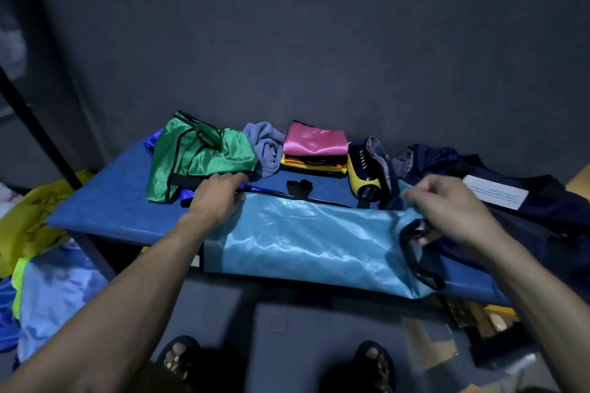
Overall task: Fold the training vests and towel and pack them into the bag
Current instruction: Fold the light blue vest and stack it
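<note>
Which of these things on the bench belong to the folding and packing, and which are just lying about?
Job:
light blue vest, held by left hand and right hand
green vest
folded vest stack
grey-blue towel
dark navy bag

Lying about:
yellow and black device
yellow cloth beside the bench

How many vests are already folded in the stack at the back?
3 show: a pink vest on top, an orange one under it, a yellow one lowest. Dark layers between them may hide more.
</note>
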`<state>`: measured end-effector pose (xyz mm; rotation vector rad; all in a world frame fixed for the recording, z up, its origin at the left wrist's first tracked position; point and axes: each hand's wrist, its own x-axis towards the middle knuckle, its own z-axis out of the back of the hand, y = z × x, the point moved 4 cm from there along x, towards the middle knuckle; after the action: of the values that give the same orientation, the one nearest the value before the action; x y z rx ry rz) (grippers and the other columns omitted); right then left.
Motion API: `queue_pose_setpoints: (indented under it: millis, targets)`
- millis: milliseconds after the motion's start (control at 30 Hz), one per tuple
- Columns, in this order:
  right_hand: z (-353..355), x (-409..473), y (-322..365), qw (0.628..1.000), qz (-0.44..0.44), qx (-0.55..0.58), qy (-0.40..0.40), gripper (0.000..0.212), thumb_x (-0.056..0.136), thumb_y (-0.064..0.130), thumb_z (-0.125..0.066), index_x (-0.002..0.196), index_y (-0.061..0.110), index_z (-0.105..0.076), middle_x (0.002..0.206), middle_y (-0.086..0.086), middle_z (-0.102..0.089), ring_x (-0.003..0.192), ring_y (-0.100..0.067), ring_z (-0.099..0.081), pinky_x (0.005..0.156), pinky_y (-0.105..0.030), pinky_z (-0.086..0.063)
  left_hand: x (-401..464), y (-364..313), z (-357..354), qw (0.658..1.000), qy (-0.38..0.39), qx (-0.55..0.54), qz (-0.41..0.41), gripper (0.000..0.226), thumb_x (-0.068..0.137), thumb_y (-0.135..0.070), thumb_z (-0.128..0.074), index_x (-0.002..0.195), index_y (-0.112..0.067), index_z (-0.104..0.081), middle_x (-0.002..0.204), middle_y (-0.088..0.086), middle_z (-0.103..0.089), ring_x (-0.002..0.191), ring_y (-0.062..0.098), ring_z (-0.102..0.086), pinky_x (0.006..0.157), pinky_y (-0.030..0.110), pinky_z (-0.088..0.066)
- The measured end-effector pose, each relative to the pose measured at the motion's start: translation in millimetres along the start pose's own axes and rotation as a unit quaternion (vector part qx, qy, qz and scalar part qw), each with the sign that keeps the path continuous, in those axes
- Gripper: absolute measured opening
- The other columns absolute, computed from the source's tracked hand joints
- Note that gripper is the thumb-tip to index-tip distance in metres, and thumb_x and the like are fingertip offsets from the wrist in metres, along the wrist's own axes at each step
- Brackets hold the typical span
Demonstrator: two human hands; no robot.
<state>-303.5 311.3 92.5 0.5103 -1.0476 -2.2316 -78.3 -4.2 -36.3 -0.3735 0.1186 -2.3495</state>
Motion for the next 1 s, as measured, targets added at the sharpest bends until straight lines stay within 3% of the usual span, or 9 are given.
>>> queue_pose_setpoints:
  millis: [100, 233, 400, 500, 600, 767, 900, 1000]
  targets:
    - [-46.2, 8.8, 21.2, 0.997, 0.024, -0.061, 0.049, 0.02, 0.097, 0.018, -0.056, 0.079, 0.01, -0.051, 0.049, -0.007, -0.06, 0.046, -0.027, -0.066, 0.053, -0.038, -0.057, 5.8, 1.7, -4.9, 0.996, 0.085, 0.033, 0.012, 0.036, 0.102, -0.04, -0.055, 0.135, -0.025, -0.056, 0.129, 0.008, -0.057, 0.121, 0.032, -0.05, 0.094, 0.044, -0.039]
    - [-108.0, 23.4, 51.8, 0.984, 0.063, -0.161, 0.038, 0.026, 0.092, 0.025, -0.056, 0.068, 0.018, -0.048, 0.067, -0.007, -0.058, 0.07, -0.035, -0.065, 0.066, -0.037, -0.05, 12.5, 1.5, -9.5, 0.988, 0.15, 0.024, 0.043, 0.036, 0.104, -0.044, -0.052, 0.131, -0.02, -0.052, 0.129, 0.01, -0.053, 0.125, 0.032, -0.045, 0.1, 0.046, -0.031]
    - [-178.2, 42.3, 70.2, 0.988, 0.077, -0.131, 0.018, 0.021, 0.092, 0.033, -0.058, 0.077, 0.02, -0.051, 0.083, 0.0, -0.066, 0.085, -0.034, -0.064, 0.072, -0.036, -0.048, 20.8, 6.5, -9.3, 0.983, 0.174, -0.003, 0.059, 0.039, 0.101, -0.045, -0.055, 0.129, -0.018, -0.053, 0.133, 0.008, -0.057, 0.128, 0.031, -0.046, 0.1, 0.043, -0.03]
    - [-217.2, 49.8, 82.1, 0.989, 0.092, -0.11, 0.027, 0.014, 0.091, 0.034, -0.06, 0.085, 0.022, -0.057, 0.092, -0.003, -0.069, 0.088, -0.032, -0.063, 0.075, -0.039, -0.052, 24.2, 13.5, -6.9, 0.979, 0.183, -0.064, 0.064, 0.033, 0.096, -0.045, -0.064, 0.118, -0.021, -0.058, 0.119, 0.002, -0.064, 0.117, 0.025, -0.054, 0.1, 0.041, -0.034]
    - [-247.4, 55.3, 82.7, 0.988, 0.106, -0.102, 0.043, 0.01, 0.091, 0.035, -0.064, 0.093, 0.026, -0.06, 0.096, -0.001, -0.069, 0.092, -0.03, -0.064, 0.079, -0.041, -0.055, 28.9, 24.2, -5.6, 0.97, 0.192, -0.143, 0.046, 0.022, 0.09, -0.038, -0.074, 0.098, -0.02, -0.064, 0.097, 0.0, -0.067, 0.097, 0.022, -0.062, 0.091, 0.037, -0.047]
    - [-258.3, 60.0, 70.7, 0.99, 0.134, -0.033, 0.043, 0.015, 0.09, 0.031, -0.067, 0.099, 0.028, -0.055, 0.081, 0.001, -0.065, 0.081, -0.024, -0.065, 0.075, -0.042, -0.057, 28.9, 33.4, 9.6, 0.94, 0.188, -0.282, 0.03, 0.017, 0.089, -0.024, -0.079, 0.088, -0.017, -0.064, 0.084, 0.001, -0.068, 0.079, 0.016, -0.061, 0.077, 0.033, -0.05]
    - [-259.1, 58.5, 66.0, 0.981, 0.187, 0.008, 0.044, 0.021, 0.09, 0.019, -0.064, 0.107, 0.025, -0.054, 0.063, 0.0, -0.062, 0.061, -0.014, -0.058, 0.066, -0.035, -0.052, 26.4, 34.1, 14.1, 0.954, 0.227, -0.192, 0.046, 0.027, 0.088, -0.036, -0.08, 0.099, -0.02, -0.06, 0.091, -0.004, -0.064, 0.082, 0.015, -0.057, 0.068, 0.029, -0.042]
    - [-262.6, 56.5, 58.3, 0.974, 0.218, 0.022, 0.053, 0.027, 0.091, 0.017, -0.063, 0.115, 0.026, -0.054, 0.057, 0.0, -0.059, 0.057, -0.012, -0.054, 0.064, -0.03, -0.044, 24.9, 32.6, 16.8, 0.952, 0.243, -0.172, 0.072, 0.033, 0.087, -0.039, -0.079, 0.106, -0.019, -0.06, 0.097, -0.002, -0.064, 0.089, 0.018, -0.058, 0.073, 0.031, -0.042]
